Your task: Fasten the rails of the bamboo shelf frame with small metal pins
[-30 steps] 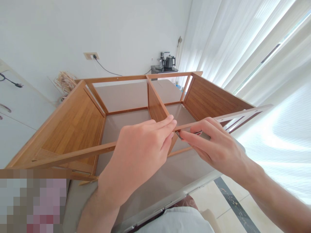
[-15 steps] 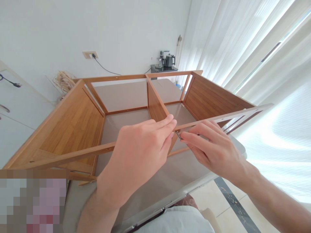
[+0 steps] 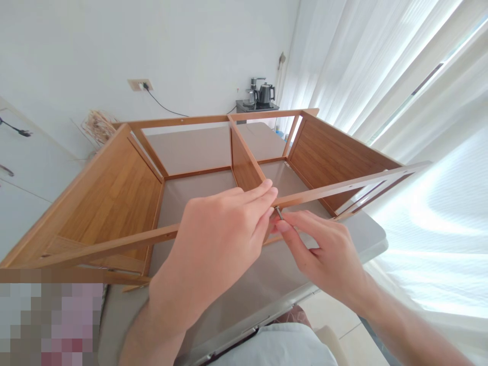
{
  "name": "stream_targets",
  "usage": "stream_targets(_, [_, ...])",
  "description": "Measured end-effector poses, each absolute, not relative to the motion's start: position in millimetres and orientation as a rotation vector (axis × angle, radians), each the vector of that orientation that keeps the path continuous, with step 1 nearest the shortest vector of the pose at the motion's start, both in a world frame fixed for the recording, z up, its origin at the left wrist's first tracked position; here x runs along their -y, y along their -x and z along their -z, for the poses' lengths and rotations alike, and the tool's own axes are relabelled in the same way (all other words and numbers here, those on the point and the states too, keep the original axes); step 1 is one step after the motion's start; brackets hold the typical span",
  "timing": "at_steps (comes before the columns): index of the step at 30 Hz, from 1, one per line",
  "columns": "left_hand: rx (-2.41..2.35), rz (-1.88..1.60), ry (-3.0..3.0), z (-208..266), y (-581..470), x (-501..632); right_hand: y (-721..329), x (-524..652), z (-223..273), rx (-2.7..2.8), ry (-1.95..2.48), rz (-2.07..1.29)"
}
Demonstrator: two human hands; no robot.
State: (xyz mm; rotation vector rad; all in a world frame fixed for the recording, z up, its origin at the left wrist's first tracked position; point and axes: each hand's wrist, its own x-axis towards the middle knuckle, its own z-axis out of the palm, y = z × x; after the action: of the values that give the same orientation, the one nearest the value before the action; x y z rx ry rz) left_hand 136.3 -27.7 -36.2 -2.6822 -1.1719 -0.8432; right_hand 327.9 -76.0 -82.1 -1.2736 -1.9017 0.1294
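A wooden shelf frame point(image 3: 247, 145) lies on a table, with a divider panel point(image 3: 244, 161) across its middle. My left hand point(image 3: 224, 239) reaches over the near rail point(image 3: 316, 194) where the divider meets it, its fingers pressed together and closed on the rail. Just right of those fingertips, my right hand point(image 3: 324, 244) pinches a small metal hex key point(image 3: 279, 212) between thumb and fingers. The key's upper end meets the outer face of the rail; its other part is hidden in the fingers, and so is any screw head.
The frame rests on a grey table point(image 3: 366, 231). Wooden end panels stand at left point(image 3: 107, 198) and right point(image 3: 339, 152). Behind are a black kettle point(image 3: 266, 93) on a stand and a wall socket point(image 3: 140, 85). White curtains point(image 3: 438, 213) hang at right.
My right hand has turned and dropped a little below the rail, swinging the hex key, with thumb and fingers now pinching lower. My left hand stays in place.
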Motion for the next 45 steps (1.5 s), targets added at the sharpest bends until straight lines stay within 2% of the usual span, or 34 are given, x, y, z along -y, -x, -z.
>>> stream_targets(7, [1.198,0.825,2.703,36.7,-136.6,27.9,-315.9,77.9,92.4,1.546,1.321,-0.738])
stream_targets(10, [1.192,0.825,2.702,36.6,-136.4,28.2,-313.6,77.7,96.5,1.445,1.264,-0.849])
stream_targets(18, [1.18,0.779,2.736,34.0,-135.0,27.0,-304.3,78.1,103.1,1.314,1.172,-0.488])
stream_targets(23, [1.2,0.815,2.715,35.0,-135.4,27.7,-304.5,74.9,113.2,1.417,1.082,-0.257])
stream_targets(32, [1.192,0.821,2.723,35.8,-136.4,26.8,-300.9,73.3,110.3,1.331,1.072,-0.399])
stream_targets(45, [1.181,0.827,2.725,36.1,-134.6,25.4,-289.7,75.1,118.8,1.35,1.128,-0.104])
